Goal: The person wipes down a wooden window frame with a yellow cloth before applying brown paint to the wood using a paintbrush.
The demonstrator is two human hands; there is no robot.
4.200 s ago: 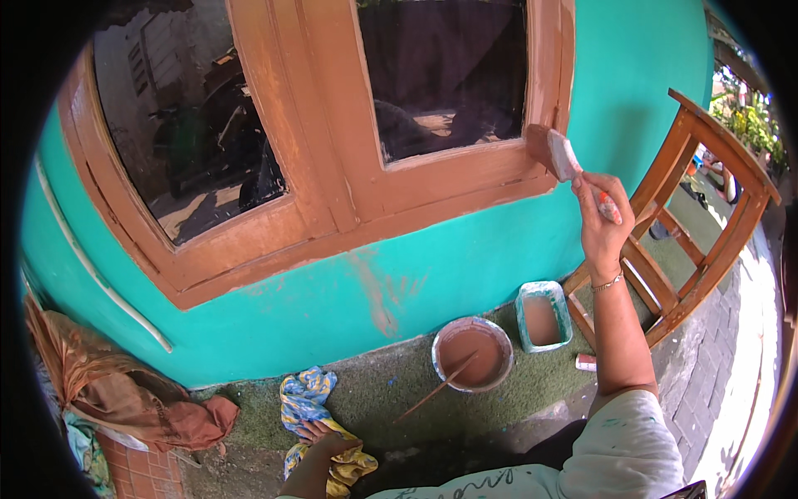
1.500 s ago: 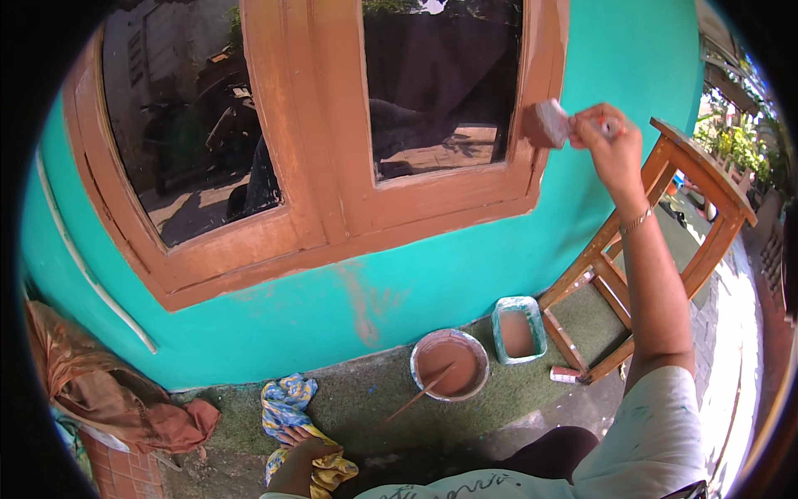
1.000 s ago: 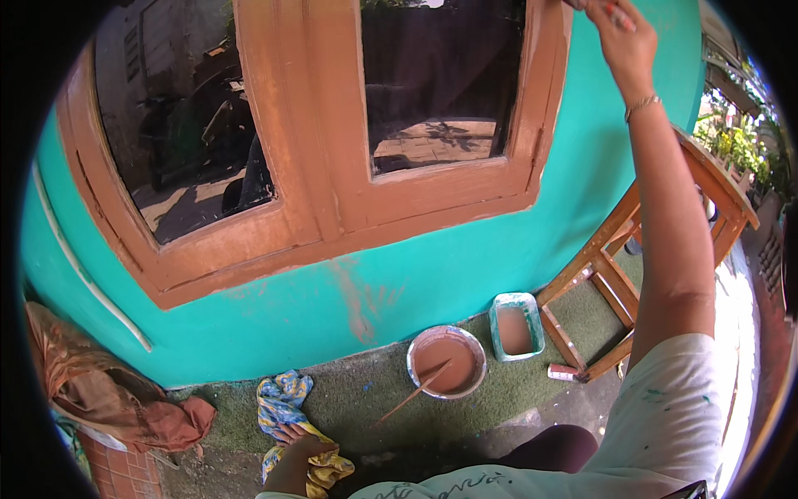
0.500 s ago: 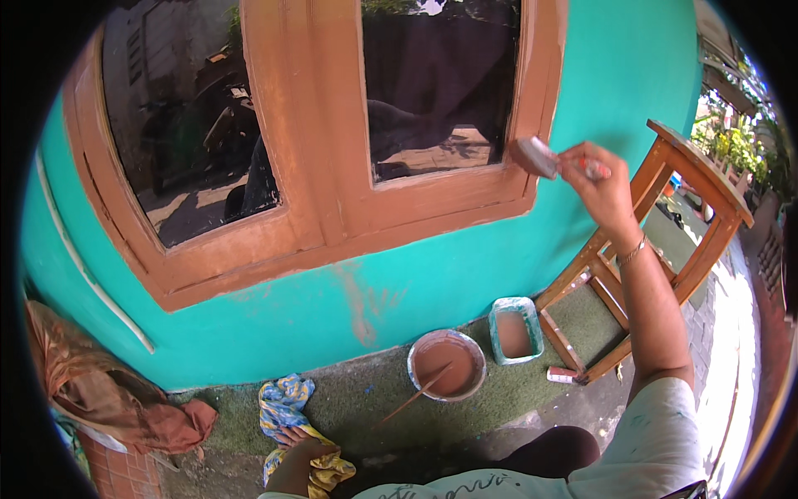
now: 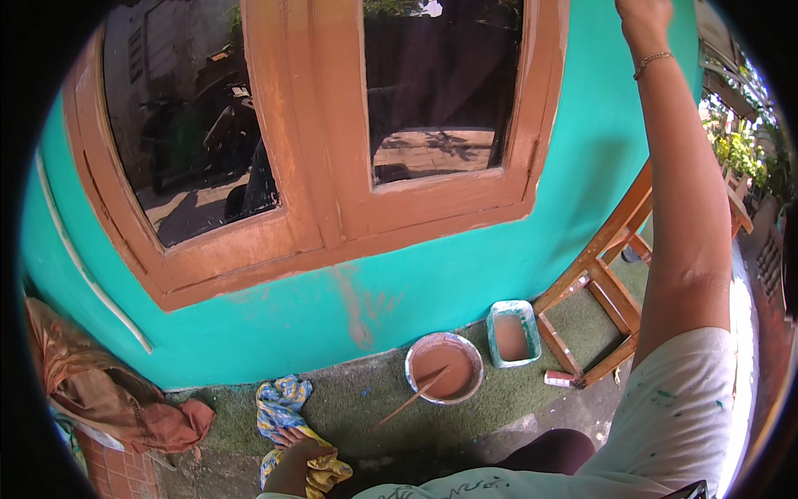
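My right hand [image 5: 644, 18] is raised at the top edge, right of the brown window frame [image 5: 432, 212]. Its fingers are closed and partly cut off by the edge. The paintbrush it held half a second ago is out of view. Low down on the left, my left hand [image 5: 299, 442] grips a blue and yellow patterned cloth [image 5: 283, 405], which spills out above and below the fingers. Brown paint fills a round tub [image 5: 407, 378] on the ground, and a thin stick [image 5: 413, 397] leans on its rim. Beside it stands a rectangular turquoise-stained tub [image 5: 535, 337] with brownish liquid inside.
A wooden stool [image 5: 611, 241] stands against the turquoise wall [image 5: 449, 270] at right, partly behind my arm. A small red and white can or packet [image 5: 559, 379] lies by its foot. Brown fabric [image 5: 100, 391] is heaped at left. Brown smears mark the wall under the window.
My right hand has risen from the window frame's lower right corner to the top edge, taking the paintbrush out of view. My left hand still keeps the cloth.
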